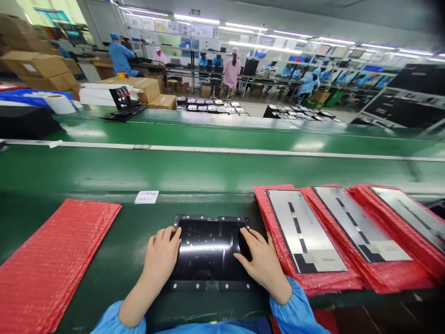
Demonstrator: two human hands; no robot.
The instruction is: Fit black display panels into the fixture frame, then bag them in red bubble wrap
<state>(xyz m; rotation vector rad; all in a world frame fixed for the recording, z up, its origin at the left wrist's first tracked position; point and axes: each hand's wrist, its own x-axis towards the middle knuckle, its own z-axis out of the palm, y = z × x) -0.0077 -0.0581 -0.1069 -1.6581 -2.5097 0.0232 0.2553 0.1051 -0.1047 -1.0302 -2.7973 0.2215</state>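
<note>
The left hand [162, 255] and right hand [262, 264] lie spread, fingertips on the glossy black panel [208, 250], which sits flat on the green conveyor belt [104, 171] between them, with no wrap under it. Just beyond the right hand, three silver-backed panels [306, 229] already rest on red bubble wrap [314, 284]. Left of the left hand lies a flat red sheet [52, 264].

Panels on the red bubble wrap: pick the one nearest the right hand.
The leftmost silver-and-black panel, on its red bubble wrap, beside the right hand; the other two panels lie farther right, beyond it.
</note>
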